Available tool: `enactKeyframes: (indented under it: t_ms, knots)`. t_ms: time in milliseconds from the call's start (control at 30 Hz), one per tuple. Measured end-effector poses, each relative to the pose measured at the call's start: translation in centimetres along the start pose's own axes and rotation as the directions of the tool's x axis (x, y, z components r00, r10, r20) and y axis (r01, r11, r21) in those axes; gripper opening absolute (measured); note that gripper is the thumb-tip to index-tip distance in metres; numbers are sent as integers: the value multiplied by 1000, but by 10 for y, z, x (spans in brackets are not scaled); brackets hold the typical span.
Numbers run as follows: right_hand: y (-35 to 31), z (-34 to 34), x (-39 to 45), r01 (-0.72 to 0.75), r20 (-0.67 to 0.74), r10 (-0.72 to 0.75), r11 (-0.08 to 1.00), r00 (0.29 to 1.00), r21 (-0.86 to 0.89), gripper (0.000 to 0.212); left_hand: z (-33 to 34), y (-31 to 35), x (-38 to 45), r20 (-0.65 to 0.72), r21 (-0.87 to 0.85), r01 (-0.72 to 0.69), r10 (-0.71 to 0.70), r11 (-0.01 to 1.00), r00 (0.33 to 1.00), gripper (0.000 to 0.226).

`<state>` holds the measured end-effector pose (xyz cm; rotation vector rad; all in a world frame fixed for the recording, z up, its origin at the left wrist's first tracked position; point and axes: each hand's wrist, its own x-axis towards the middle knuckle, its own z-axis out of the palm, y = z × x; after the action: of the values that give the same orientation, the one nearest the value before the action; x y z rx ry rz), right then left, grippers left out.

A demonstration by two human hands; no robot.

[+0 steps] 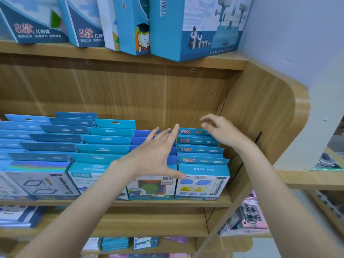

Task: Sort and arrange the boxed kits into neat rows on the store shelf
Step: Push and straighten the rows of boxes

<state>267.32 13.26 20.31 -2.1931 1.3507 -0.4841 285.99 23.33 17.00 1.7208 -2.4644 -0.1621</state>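
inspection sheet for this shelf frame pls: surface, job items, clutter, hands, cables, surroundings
Surface: middle wooden shelf, light wood grain, board back panel.
Job's things: blue boxed kits standing in front-to-back rows; rightmost row with red lettering on the tabs, darker blue row beside it, teal row further left. Rows look fairly even.
Clutter: nothing seen.
Hands: left hand spread, fingers straight, over the darker blue row; contact unclear. Right hand fingers loosely curled above the back of the rightmost row, holding nothing.
Cables: nothing seen.
Surroundings: larger blue boxes on the shelf above; more packaged goods on lower shelves; pale wall at right.
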Motion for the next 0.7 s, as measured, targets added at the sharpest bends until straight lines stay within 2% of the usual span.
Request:
enactKeyframes:
  t_ms: [100,200,233,400,467,600,667,700]
  knots:
    - [5,13,-23,-100,-98,143,931,985,350,38,-7,-6,4,19,-4,20,-20,1000,1000,123]
    - [8,21,-38,-213,0,292,699,957,682,39,-8,-7,10,60,33,45,-47,998,997,116]
    - [10,22,-41,-229,34,295,658,955,717,40,-7,-7,11,74,63,45,-49,997,996,115]
    - [9,23,-43,-263,120,271,587,955,765,47,3,-12,11,79,181,35,-50,983,996,116]
    - [8,23,-42,-264,124,277,554,953,790,45,2,-12,10,95,158,35,-51,987,994,112]
    - [15,25,-51,-252,113,347,389,931,886,36,-8,-10,9,67,11,58,-59,998,996,96]
    - [24,31,-59,-234,98,344,381,934,895,43,-12,-13,12,9,-37,67,-67,997,998,82]
    - [27,34,-64,-226,100,328,372,939,900,39,-13,-14,14,-18,-35,66,-66,997,998,73]
